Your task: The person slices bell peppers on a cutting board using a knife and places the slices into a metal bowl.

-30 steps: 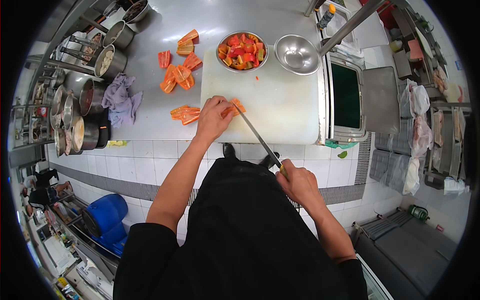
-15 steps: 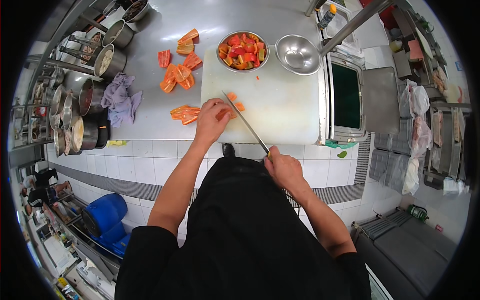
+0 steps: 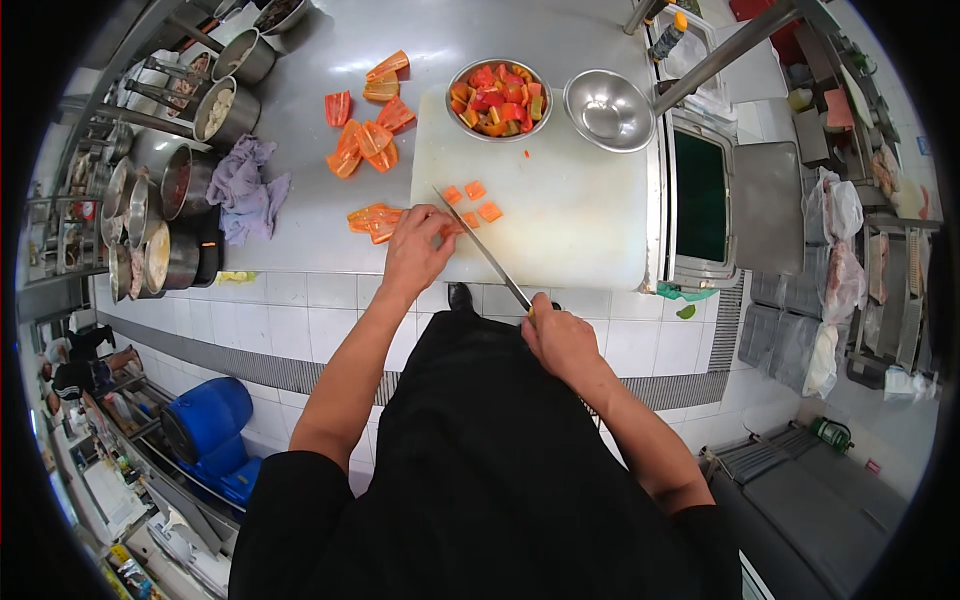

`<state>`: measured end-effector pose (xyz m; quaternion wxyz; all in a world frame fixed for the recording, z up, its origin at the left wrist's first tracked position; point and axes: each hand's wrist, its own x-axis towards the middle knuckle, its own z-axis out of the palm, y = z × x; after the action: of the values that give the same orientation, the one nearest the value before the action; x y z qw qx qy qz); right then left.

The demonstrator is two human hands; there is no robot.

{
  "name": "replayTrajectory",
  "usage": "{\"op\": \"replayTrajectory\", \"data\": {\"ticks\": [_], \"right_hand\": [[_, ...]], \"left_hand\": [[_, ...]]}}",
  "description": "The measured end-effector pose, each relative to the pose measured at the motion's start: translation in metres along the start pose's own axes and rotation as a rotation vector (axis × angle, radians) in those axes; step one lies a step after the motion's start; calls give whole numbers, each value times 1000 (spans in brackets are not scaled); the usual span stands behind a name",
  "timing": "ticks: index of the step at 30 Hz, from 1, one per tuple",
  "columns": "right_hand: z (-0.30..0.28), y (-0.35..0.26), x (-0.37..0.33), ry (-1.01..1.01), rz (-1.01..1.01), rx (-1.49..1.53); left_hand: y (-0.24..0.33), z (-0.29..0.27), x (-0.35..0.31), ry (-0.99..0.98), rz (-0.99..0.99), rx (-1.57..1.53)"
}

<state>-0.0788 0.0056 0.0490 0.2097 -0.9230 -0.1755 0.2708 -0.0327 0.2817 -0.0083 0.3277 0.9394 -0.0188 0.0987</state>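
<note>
My left hand (image 3: 418,246) has its fingers curled on an orange-red pepper piece (image 3: 449,229) at the left side of the white cutting board (image 3: 570,220). In my right hand (image 3: 563,341) is the handle of a long knife (image 3: 492,259); its blade slants up and left, close beside my left fingertips. Several small cut squares of pepper (image 3: 489,211) lie just right of the blade. More pepper strips (image 3: 373,221) rest on the counter left of my left hand, and a group of pepper pieces (image 3: 362,150) lies farther back.
Cut peppers fill a metal bowl (image 3: 498,132) at the board's far edge; a second steel bowl (image 3: 608,108) stands right of it. A purple cloth (image 3: 245,190) and several pots (image 3: 228,112) line the counter's left. A slanted metal post (image 3: 725,55) rises at the right.
The knife and left hand have shifted slightly left against the board. More pepper squares now lie apart to the right of the blade. The whole view has moved a little.
</note>
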Motion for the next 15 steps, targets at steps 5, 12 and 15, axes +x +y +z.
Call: {"op": "replayTrajectory", "data": {"ticks": [5, 12, 15], "right_hand": [[1, 27, -3, 49, -46, 226], [-6, 60, 2, -238, 237, 916], [7, 48, 14, -265, 178, 943]], "left_hand": [[-14, -2, 22, 4, -207, 2], [38, -9, 53, -320, -161, 156], [42, -6, 57, -395, -202, 132]]}}
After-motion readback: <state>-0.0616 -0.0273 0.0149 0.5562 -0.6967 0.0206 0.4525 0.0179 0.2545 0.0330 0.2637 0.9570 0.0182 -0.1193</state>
